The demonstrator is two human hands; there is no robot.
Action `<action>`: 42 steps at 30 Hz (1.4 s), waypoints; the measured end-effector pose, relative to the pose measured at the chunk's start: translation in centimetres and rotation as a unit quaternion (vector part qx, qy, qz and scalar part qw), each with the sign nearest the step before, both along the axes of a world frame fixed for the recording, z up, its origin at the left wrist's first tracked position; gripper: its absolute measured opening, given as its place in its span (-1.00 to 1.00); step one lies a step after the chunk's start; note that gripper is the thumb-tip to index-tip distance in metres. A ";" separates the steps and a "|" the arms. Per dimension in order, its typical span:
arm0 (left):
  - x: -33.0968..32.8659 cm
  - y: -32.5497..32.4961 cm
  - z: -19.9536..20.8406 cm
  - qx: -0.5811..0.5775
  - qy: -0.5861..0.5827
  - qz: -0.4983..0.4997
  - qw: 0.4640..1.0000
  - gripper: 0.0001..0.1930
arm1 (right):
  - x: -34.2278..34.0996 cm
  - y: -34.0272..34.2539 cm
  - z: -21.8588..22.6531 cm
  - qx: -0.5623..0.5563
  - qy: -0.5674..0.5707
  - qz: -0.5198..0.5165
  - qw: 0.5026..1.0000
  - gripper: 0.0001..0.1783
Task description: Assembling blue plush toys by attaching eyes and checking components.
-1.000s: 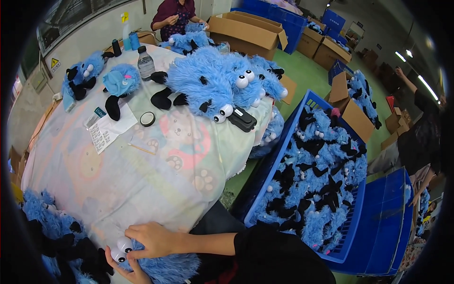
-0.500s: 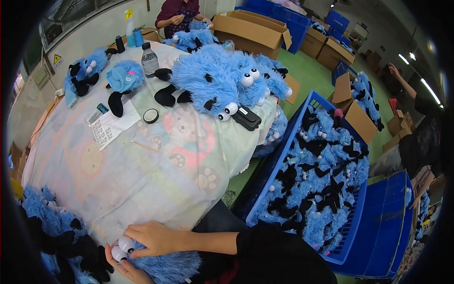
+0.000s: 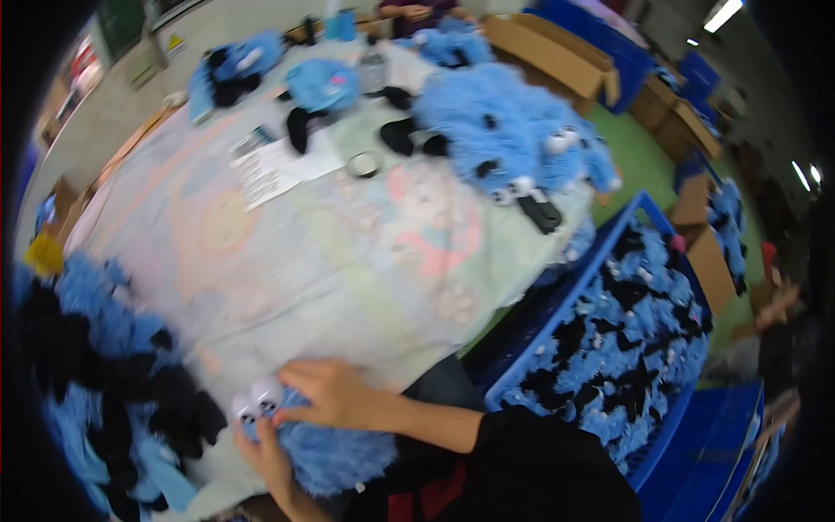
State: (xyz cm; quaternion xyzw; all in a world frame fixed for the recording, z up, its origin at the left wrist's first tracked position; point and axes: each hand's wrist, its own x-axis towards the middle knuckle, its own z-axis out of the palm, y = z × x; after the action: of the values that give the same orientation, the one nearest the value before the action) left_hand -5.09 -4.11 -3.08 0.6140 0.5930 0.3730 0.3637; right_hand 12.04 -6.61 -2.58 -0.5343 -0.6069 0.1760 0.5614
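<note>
At the near edge of the table, a shaggy blue plush toy (image 3: 341, 454) lies between my hands, its bulging white plastic eyes (image 3: 258, 402) turned toward the left. My right hand (image 3: 323, 393) reaches across the toy from the right, thumb and fingers closed about the eyes. From below, my left hand (image 3: 266, 459) grips the toy's eye end, with its fingers close under the eyes. Motion blur and the hands themselves hide the exact finger contact. Just left of my hands sits a heap of blue and black plush toys (image 3: 113, 304).
A cloth-covered table (image 3: 287, 252) carries a tape roll (image 3: 364, 164), a paper sheet (image 3: 291, 170), a bottle (image 3: 372, 70) and a plush pile (image 3: 496, 122). To the right stands a blue crate (image 3: 557, 313) full of plush toys. Across the table, another person's hands (image 3: 417, 12) show.
The whole view has swung, so the table and its things appear farther right and higher, and blurred. Both my hands stay on the plush toy around its eyes.
</note>
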 end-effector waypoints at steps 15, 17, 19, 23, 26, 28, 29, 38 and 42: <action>1.0 0.1 0.5 0.136 -0.129 -0.115 0.976 -0.68 | 0.1 -0.1 1.0 -0.073 0.042 0.056 0.995 -0.60; 0.9 0.1 0.4 0.159 -0.122 -0.129 0.971 -0.71 | 0.0 -0.1 0.8 -0.050 0.042 0.055 0.996 -0.58; 0.9 0.1 0.4 0.145 -0.122 -0.129 0.973 -0.70 | 0.1 -0.1 0.8 -0.048 0.036 0.051 0.997 -0.61; 1.2 0.0 0.6 0.104 -0.120 -0.132 0.978 -0.67 | 0.3 -0.3 1.2 -0.039 0.018 0.036 0.998 -0.67; 1.7 0.2 0.7 0.063 -0.176 -0.144 0.972 -0.66 | 0.1 -0.3 2.9 0.036 -0.052 0.002 0.998 -0.72; 1.8 0.5 0.8 0.048 -0.194 -0.146 0.969 -0.66 | 0.3 -0.2 3.0 0.059 -0.074 -0.007 0.995 -0.72; 1.9 0.7 0.8 0.091 -0.202 -0.162 0.962 -0.67 | 0.6 -0.1 2.7 0.055 -0.058 0.022 0.997 -0.69; 2.1 0.7 1.1 0.309 -0.192 -0.179 0.914 -0.72 | 1.4 -0.1 2.0 -0.011 0.059 0.157 0.986 -0.51; 1.7 0.9 0.7 0.353 -0.191 -0.219 0.889 -0.68 | 1.7 -0.5 1.8 -0.039 0.111 0.212 0.970 -0.48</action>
State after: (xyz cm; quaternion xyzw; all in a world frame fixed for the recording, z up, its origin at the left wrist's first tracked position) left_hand -3.43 -3.20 -2.34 0.7329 0.1918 0.5787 0.3020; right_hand 13.76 -7.13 -0.79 -0.3920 -0.6329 0.3727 0.5540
